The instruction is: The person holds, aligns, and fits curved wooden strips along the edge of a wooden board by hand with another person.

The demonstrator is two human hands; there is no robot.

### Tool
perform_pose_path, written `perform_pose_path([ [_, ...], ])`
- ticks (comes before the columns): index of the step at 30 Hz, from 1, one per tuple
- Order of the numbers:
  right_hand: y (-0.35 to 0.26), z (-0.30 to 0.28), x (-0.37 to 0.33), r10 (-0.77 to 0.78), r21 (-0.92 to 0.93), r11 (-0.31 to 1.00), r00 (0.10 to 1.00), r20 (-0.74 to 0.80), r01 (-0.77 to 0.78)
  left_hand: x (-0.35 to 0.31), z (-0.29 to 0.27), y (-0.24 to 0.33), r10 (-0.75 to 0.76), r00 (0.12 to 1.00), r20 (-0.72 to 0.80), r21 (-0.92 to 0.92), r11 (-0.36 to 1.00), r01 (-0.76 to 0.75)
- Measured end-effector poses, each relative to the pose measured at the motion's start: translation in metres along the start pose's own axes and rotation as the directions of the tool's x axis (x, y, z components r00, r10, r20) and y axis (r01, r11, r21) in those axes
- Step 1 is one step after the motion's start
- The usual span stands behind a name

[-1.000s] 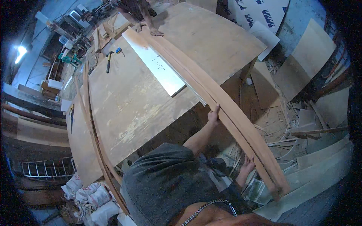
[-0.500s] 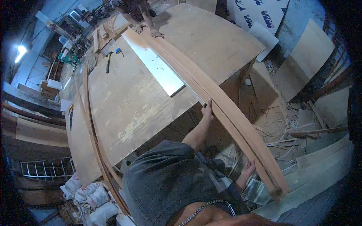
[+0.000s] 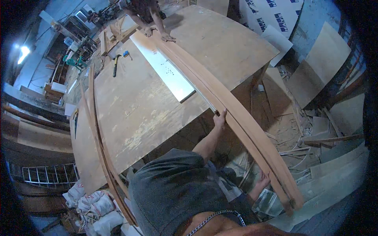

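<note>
Left hand (image 3: 220, 119) touches edge of boards (image 3: 252, 135), frame centre; right hand (image 3: 262, 182) same edge, lower right. Can't tell grip closure. Likely aligning; next move needs even support.

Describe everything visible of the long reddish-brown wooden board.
The board has a dark lengthwise seam; one piece or two, unclear. Its near end looks darkened. It lies across the tan wooden table, overhanging the edge. A co-worker's hands rest at its far end; the left hand and right hand are at its left edge.
</note>
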State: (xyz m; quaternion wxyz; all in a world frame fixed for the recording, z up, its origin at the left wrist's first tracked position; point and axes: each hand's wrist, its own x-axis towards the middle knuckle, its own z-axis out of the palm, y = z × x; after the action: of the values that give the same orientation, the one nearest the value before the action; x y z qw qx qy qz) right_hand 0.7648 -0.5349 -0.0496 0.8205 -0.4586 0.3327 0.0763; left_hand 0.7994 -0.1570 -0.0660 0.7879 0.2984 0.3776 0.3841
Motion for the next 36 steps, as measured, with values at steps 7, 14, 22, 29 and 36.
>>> perform_pose_path([
  [7,-0.002,-0.016,0.006,0.023,0.036,0.999,1.000,0.016,-0.023,-0.033,0.014,0.001,-0.036,0.999,-0.010,0.157,0.987,0.037],
  [14,0.027,0.063,-0.016,0.102,0.111,0.986,0.981,0.163,-0.121,-0.007,-0.005,-0.021,0.031,0.998,0.051,0.132,0.991,-0.037],
  [22,0.023,0.056,0.004,0.023,0.040,0.999,0.999,-0.041,-0.021,-0.039,0.013,-0.018,-0.075,0.997,0.028,0.092,0.993,0.072],
  [29,0.010,0.078,-0.021,0.029,0.051,0.998,1.000,0.005,-0.029,-0.027,-0.003,-0.028,0.030,0.996,0.084,-0.008,1.000,-0.030],
  [36,0.010,0.046,-0.006,-0.027,-0.006,1.000,0.999,0.041,0.028,-0.053,0.009,-0.021,-0.051,0.996,0.072,0.121,0.992,0.042],
])
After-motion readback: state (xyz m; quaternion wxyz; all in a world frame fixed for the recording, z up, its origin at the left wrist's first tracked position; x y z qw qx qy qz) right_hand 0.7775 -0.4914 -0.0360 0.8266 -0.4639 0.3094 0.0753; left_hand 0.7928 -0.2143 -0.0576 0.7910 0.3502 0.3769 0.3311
